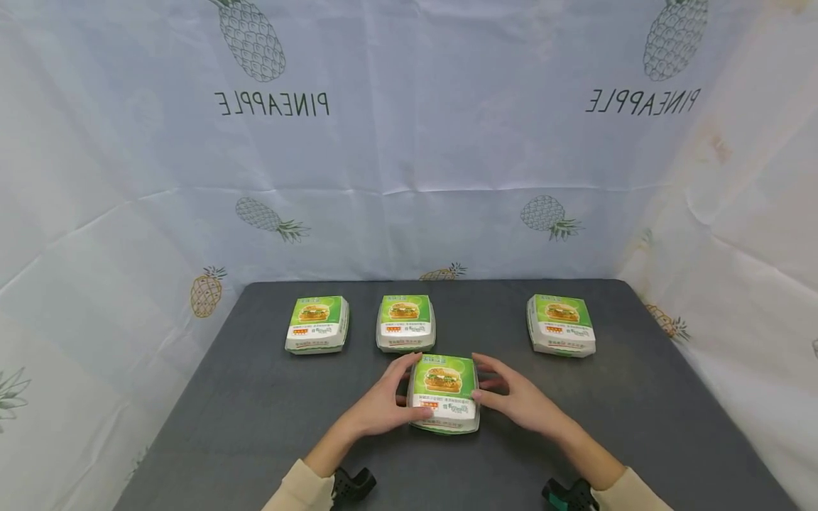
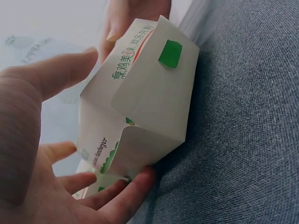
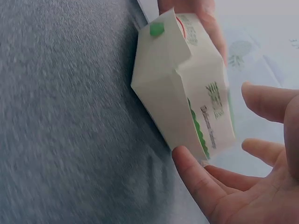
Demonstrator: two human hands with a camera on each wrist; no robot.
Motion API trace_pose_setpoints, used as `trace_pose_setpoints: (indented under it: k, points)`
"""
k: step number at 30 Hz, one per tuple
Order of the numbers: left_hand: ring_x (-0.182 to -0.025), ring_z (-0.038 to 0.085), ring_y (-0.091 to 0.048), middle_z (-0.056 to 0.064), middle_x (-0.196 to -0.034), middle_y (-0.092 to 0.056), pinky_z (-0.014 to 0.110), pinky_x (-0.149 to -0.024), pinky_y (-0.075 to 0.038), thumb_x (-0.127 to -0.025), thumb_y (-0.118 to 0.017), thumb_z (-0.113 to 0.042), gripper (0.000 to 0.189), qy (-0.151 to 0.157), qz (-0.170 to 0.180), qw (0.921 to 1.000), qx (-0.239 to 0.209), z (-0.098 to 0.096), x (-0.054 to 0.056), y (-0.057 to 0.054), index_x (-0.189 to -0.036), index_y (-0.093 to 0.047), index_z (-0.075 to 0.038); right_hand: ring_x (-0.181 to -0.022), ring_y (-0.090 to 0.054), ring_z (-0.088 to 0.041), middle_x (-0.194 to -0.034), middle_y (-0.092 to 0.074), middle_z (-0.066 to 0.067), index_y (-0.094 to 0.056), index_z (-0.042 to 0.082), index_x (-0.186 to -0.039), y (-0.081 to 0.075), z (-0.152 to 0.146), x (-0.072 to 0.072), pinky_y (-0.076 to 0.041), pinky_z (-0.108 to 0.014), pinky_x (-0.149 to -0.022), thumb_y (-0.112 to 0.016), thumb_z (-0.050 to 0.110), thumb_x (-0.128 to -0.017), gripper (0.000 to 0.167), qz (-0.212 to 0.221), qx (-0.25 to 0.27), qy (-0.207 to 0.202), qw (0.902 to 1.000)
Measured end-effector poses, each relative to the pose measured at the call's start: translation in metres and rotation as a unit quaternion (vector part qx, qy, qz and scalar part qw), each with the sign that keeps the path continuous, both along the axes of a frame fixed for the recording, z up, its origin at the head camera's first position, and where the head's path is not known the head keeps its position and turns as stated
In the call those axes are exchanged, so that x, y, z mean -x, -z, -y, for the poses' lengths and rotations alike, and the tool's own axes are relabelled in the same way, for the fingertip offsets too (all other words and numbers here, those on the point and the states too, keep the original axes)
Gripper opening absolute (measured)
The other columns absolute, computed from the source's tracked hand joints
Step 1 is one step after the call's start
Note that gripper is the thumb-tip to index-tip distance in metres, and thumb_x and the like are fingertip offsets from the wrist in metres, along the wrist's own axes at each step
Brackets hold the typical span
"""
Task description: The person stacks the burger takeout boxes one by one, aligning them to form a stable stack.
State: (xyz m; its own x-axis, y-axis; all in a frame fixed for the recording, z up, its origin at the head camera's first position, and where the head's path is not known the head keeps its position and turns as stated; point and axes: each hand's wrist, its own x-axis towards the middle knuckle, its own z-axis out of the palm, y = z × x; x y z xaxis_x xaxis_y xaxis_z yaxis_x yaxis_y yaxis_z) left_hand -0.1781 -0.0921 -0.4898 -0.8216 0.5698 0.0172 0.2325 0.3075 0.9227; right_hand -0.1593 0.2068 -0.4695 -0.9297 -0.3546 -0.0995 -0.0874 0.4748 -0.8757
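A closed hamburger box [image 1: 444, 390], white and green with a burger picture on top, rests upright on the dark table between my two hands. On its left side is my left hand [image 1: 378, 406], fingers spread and slightly bent. In the left wrist view, a fingertip of this hand [image 2: 51, 186] reaches the lower edge of the box [image 2: 156, 93], while the thumb stands off from it. At its right side is my right hand [image 1: 525, 401], spread in the same way. The right wrist view shows the index fingertip [image 3: 183, 156] at the lower edge of the box and the thumb apart from it.
Along the back of the dark table [image 1: 255, 404] stand three matching boxes: a left one [image 1: 317, 325], a middle one [image 1: 405, 323] just behind the held-between box, and a right one [image 1: 561, 325]. A pineapple-printed cloth [image 1: 409, 149] hangs behind and at both sides.
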Motion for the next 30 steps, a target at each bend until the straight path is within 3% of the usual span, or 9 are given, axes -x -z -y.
trace_pose_setpoints:
  k: [8, 18, 30]
  points:
    - [-0.133, 0.026, -0.042, 0.008, -0.153, -0.029, 0.031, -0.093, -0.053, -0.085, -0.084, -0.036, 0.103, -0.001, -0.008, 0.9999, 0.014, -0.001, 0.000, -0.001, -0.162, -0.021, -0.012, -0.126, -0.057, -0.038, -0.150, -0.045, -0.025, -0.037, 0.011, -0.158, -0.011, -0.020, 0.002, -0.052, -0.049, -0.094, -0.068, 0.037, -0.099, 0.071, -0.029, -0.020, 0.019, 0.9992]
    - [-0.133, 0.025, -0.043, 0.009, -0.168, -0.010, 0.032, -0.093, -0.053, -0.084, -0.085, -0.036, 0.104, 0.019, -0.010, 0.9995, 0.024, 0.001, 0.005, -0.001, -0.164, -0.020, -0.019, -0.128, -0.054, -0.043, -0.151, -0.042, -0.027, -0.036, 0.010, -0.157, -0.015, -0.037, 0.001, -0.053, -0.050, -0.093, -0.066, 0.036, -0.100, 0.070, -0.039, -0.020, 0.034, 0.9984]
    - [-0.128, 0.022, -0.045, 0.006, -0.163, -0.020, 0.032, -0.091, -0.052, -0.081, -0.086, -0.044, 0.106, 0.007, -0.028, 0.9986, 0.045, -0.003, 0.004, 0.002, -0.162, -0.024, -0.015, -0.130, -0.052, -0.043, -0.152, -0.040, -0.027, -0.033, 0.008, -0.158, -0.018, -0.053, 0.001, -0.053, -0.049, -0.093, -0.066, 0.035, -0.101, 0.071, -0.037, -0.011, 0.057, 0.9976]
